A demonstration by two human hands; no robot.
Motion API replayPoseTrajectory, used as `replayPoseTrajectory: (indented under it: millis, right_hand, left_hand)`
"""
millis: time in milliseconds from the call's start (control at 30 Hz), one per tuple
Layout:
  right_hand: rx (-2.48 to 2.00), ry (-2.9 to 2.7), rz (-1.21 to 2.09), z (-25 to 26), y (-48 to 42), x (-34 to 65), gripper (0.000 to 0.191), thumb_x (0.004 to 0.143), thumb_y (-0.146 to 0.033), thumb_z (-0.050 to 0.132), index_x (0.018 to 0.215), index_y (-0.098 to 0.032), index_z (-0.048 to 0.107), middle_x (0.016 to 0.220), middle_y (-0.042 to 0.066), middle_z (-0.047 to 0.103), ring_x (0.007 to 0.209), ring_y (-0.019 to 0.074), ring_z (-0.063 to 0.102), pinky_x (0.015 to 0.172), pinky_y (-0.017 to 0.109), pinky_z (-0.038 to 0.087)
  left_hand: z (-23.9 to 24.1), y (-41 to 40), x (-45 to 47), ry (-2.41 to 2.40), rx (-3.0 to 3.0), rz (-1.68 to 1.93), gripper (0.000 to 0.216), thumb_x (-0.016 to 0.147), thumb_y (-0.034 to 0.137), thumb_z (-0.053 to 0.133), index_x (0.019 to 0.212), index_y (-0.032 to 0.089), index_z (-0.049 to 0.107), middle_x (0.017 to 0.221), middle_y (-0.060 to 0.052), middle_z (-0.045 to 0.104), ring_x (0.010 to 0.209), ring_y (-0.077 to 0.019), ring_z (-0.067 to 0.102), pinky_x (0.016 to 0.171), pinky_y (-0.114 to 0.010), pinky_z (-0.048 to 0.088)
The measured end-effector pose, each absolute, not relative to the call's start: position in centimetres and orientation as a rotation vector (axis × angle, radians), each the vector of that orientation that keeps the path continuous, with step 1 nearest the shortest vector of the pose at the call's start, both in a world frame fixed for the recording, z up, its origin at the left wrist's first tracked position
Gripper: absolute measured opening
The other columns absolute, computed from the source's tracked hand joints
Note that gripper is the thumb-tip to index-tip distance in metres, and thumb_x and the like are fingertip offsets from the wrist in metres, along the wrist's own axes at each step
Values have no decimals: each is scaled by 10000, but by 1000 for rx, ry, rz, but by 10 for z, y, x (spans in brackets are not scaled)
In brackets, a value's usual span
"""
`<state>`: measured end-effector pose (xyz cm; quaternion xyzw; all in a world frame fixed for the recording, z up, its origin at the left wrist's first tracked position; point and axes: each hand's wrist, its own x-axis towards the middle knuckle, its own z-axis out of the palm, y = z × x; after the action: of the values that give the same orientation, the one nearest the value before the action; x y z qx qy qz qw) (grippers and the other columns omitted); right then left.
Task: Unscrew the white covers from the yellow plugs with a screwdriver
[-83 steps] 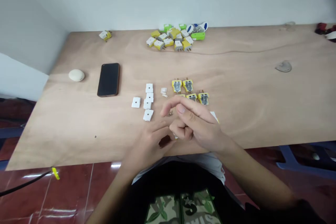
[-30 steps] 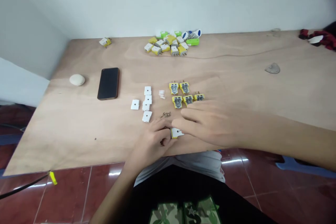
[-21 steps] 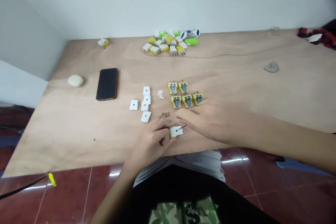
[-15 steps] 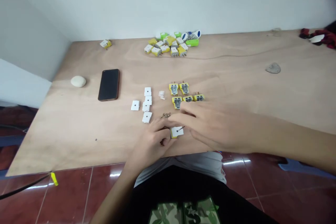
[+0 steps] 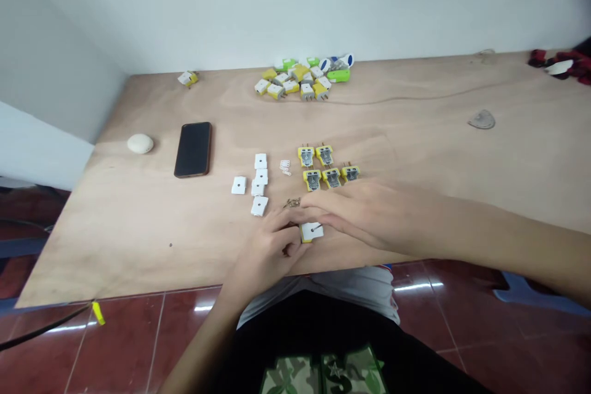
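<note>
Well, on the worktop (image 5: pixel 415 148), at six o'clock, the right hand (image 5: pixel 357 208), nearly closed, pinches something; the half-curled left hand (image 5: pixel 270 240) steadies a plug (image 5: pixel 308 236). A wobble (small plug!) could slip the rod (image 5: pixel 317 228), scattering metal bits (image 5: pixel 292 203) at eleven o'clock.

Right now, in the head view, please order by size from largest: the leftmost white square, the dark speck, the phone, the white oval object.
1. Phone
2. White oval object
3. Leftmost white square
4. Dark speck
</note>
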<state>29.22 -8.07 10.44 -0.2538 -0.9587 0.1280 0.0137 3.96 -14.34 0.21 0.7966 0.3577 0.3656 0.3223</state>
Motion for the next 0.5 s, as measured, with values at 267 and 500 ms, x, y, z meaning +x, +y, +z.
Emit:
replayPoseTrajectory:
  millis: [267,500]
  right_hand:
    - [-656,-2922,299,100,-86,286,200,1044,-87,576,1179,-169,698,967,55,732,825,203,636,745,329,419]
    - [-696,-2859,515,105,-83,281,243,1073,-160,557,1258,-179,713,993,70,769,867,206,685,786,316,479]
  left_hand:
    - [5,-144,39,965,2101,907,417,1030,104,685,717,194,424,1108,-78,713,994,-192,661,843,-316,524]
    - [5,-145,39,996,2132,916,335,1036,109,684,778,201,491,1106,-82,721,1009,-206,671,839,-331,549]
